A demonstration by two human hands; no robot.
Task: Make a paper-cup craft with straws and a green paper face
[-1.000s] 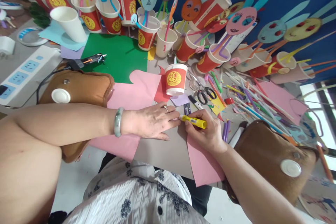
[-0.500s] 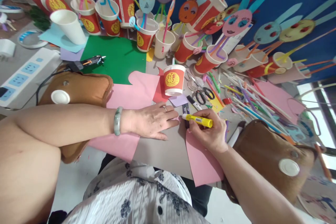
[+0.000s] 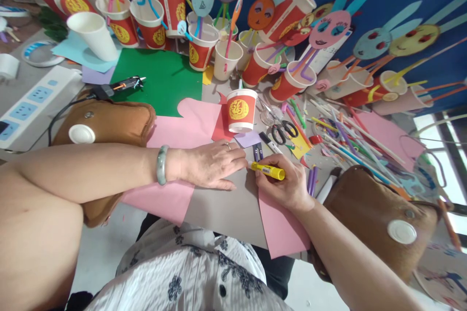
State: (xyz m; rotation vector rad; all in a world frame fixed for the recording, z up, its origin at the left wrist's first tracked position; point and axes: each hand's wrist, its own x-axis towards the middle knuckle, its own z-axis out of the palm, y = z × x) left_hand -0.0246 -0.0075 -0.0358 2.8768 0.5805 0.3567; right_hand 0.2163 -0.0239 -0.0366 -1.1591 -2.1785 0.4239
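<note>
My left hand [image 3: 213, 164] lies palm down on the grey table, fingers stretched out and a little apart. Its fingertips press near a tiny pink scrap that is mostly hidden. A yellow glue stick [image 3: 270, 170] is gripped in my right hand [image 3: 286, 184], its white end pointing left and meeting the left fingertips. Whether that end touches the scrap I cannot tell. Just beyond the hands stands a red and white paper cup [image 3: 241, 111] with a yellow emblem. A lilac paper piece [image 3: 248, 139] lies in front of this cup.
Pink paper sheets [image 3: 282, 226] lie on both sides. Black-handled scissors [image 3: 284, 131] and many coloured sticks [image 3: 350, 136] spread to the right. Decorated cups line the back. A glue gun [image 3: 124, 85] rests on green paper [image 3: 164, 73]; brown pouches [image 3: 372, 214] flank my arms.
My right hand and the glue stick have moved slightly left, closer against the left fingertips. Purple sticks beside my right hand show more now. The left hand has stayed nearly in place.
</note>
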